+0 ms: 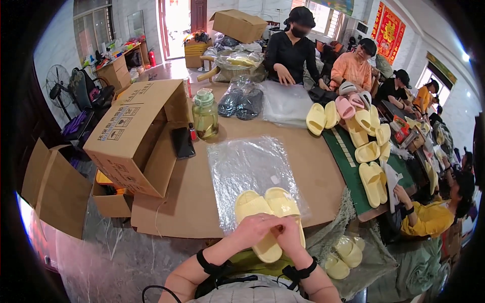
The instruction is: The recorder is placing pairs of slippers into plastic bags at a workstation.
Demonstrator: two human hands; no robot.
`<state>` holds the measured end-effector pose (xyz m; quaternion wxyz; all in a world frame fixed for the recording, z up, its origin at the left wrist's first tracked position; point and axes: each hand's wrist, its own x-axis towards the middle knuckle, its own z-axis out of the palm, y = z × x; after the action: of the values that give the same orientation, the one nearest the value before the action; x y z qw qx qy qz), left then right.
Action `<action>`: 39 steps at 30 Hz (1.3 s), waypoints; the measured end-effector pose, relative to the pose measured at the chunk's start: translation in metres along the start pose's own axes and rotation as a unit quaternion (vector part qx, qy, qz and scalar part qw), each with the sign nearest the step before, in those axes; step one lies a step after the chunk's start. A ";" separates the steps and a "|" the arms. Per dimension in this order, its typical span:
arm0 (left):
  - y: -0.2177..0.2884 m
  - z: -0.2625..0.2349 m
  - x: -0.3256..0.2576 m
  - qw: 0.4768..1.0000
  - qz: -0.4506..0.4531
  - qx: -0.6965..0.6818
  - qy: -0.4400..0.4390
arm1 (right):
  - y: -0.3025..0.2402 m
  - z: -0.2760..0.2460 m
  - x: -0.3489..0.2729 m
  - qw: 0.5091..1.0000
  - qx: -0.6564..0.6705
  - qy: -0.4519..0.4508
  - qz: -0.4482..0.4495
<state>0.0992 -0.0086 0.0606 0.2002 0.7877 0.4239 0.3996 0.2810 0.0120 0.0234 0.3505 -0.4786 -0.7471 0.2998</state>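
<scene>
A pair of pale yellow slippers [251,203] lies at the near edge of the cardboard-covered table, partly over a clear plastic bag [245,161]. Both my hands are over the slippers, their fingers closed and meeting between the two. My left hand [256,228] grips at the left slipper's inner side. Beside it, my right hand [289,235] pinches at the right slipper; its fingertips are partly hidden. The bag is spread flat, with a small whitish patch near its lower right.
An open cardboard box [136,136], a phone [182,142] and a lidded glass jar [204,115] stand left. Wrapped dark slippers [241,103] and stacked clear bags [287,103] lie at the back. More yellow slippers [373,183] cover a green surface right, where co-workers work.
</scene>
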 end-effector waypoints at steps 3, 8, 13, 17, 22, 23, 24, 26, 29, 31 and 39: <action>0.010 0.004 0.001 0.999 0.016 -0.025 -0.022 | 0.029 0.021 -0.001 0.973 0.231 -0.013 0.016; 0.020 -0.002 -0.003 0.994 0.014 -0.105 -0.023 | 0.014 0.034 0.023 0.951 0.294 -0.002 0.099; 0.042 -0.018 -0.007 0.980 -0.015 -0.173 -0.100 | -0.018 0.030 0.074 0.999 -0.017 0.023 0.031; 0.048 -0.031 -0.007 0.974 0.014 -0.191 -0.119 | -0.017 0.040 0.103 0.999 0.040 0.032 0.004; 0.032 -0.037 -0.014 0.980 -0.037 -0.153 -0.121 | 0.018 0.053 0.074 0.984 0.143 0.013 -0.104; 0.031 -0.044 -0.013 0.980 -0.058 -0.152 -0.115 | 0.021 0.051 0.062 0.984 0.159 -0.013 -0.080; 0.029 -0.050 -0.012 0.980 -0.080 -0.151 -0.107 | 0.017 0.044 0.052 0.982 0.175 -0.042 -0.055; 0.008 -0.053 -0.014 0.988 -0.067 -0.128 -0.054 | 0.000 0.007 0.026 0.986 -0.010 -0.052 -0.161; -0.035 -0.052 -0.022 0.991 -0.087 0.015 0.102 | -0.013 -0.034 -0.006 0.965 0.004 -0.218 -0.146; -0.058 -0.048 -0.023 0.967 -0.155 0.169 0.112 | -0.027 -0.064 -0.016 0.958 0.016 -0.250 -0.139; -0.103 -0.043 -0.045 0.968 -0.208 0.139 0.032 | -0.049 -0.078 0.035 0.979 0.168 -0.072 0.090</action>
<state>-0.0019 0.0114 -0.0018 0.1543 0.6889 0.6361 0.3114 0.3092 0.0357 0.1156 0.3431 -0.4553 -0.6633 0.4849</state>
